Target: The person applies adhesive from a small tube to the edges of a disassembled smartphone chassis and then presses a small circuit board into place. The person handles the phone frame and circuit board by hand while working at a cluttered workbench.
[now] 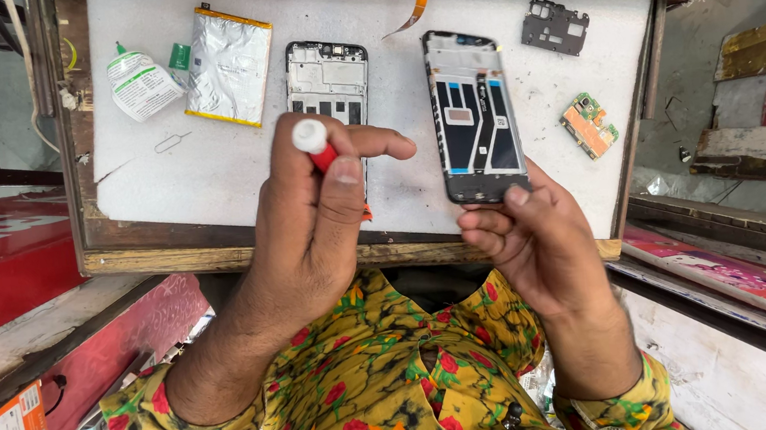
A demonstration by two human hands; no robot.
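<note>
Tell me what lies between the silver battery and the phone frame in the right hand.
Head view: another opened phone housing lies on the tabletop between silver battery and phone frame; the left hand, gripping a red tool, hides its lower end.

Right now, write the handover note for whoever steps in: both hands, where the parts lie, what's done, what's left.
Left hand: closed on a red tool with a white cap, held above the table edge.
Right hand: fingertips grip the bottom end of the phone frame.
On the white table: second phone shell, silver battery, glue bottle, black cover plate, small circuit board.
Done: the phone is open, parts out.
Left: none of them is back in the frame.
</note>
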